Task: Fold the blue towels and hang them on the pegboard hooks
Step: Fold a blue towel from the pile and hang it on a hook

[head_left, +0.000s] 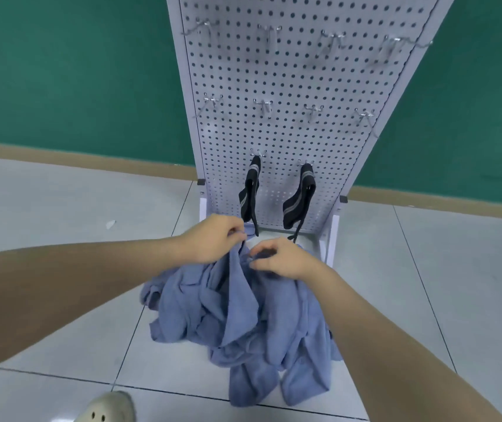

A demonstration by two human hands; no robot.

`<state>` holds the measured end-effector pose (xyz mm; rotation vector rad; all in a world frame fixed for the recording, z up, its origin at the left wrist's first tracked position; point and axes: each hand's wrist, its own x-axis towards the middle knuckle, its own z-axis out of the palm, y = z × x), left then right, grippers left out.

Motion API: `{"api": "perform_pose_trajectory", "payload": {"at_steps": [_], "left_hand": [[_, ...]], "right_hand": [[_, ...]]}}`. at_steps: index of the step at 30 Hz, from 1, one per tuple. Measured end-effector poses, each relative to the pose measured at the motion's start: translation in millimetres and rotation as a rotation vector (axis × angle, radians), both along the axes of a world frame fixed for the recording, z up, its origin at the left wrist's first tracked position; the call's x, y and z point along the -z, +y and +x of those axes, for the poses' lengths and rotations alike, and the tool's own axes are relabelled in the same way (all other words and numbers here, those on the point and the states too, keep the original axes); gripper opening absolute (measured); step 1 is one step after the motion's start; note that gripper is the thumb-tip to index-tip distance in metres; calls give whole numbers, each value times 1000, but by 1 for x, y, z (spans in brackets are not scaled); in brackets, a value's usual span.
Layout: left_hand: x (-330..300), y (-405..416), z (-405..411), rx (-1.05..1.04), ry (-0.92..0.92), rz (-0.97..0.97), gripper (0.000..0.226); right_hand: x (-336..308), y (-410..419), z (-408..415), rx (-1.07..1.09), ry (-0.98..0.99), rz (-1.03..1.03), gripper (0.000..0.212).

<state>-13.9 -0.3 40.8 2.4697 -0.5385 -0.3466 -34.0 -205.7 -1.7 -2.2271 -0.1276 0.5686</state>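
Note:
A heap of crumpled blue towels (243,324) lies on the tiled floor in front of a white pegboard (292,86). My left hand (213,237) pinches the top edge of one towel and holds it up from the heap. Just to its right, my right hand (283,258) pinches the same raised edge. The lifted cloth hangs down between both hands into the pile. Metal hooks (263,106) stick out of the board in rows, most of them bare.
Two black straps with grey stripes (251,193) (300,196) hang from the lowest hooks, right above my hands. A green wall (76,71) stands behind the board. My beige shoe (106,408) shows at the bottom edge. A small white scrap (110,223) lies on the floor to the left.

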Motion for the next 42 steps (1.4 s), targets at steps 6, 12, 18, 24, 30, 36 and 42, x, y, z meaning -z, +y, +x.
{"api": "perform_pose_trajectory", "payload": {"at_steps": [6, 12, 18, 24, 30, 36, 42], "left_hand": [[-116, 4, -9, -132, -169, -246, 30], [-225, 23, -48, -158, -302, -464, 24], [-283, 28, -96, -84, -357, -672, 22], [-267, 28, -126, -42, -274, -689, 25], [-257, 32, -132, -41, -171, -694, 24], [-233, 44, -121, -197, -25, -728, 28], [-206, 53, -115, -63, 29, -380, 49]], "right_hand": [[-68, 24, -22, -24, -112, 95, 22], [-177, 27, -43, 51, -399, 70, 21], [-258, 22, -84, 123, -631, -26, 32], [-271, 20, -116, 148, -790, 88, 55], [-256, 31, -120, -49, -425, 370, 22], [-246, 37, -126, 128, -469, 501, 21], [-237, 14, -114, 194, -477, 418, 19]]}}
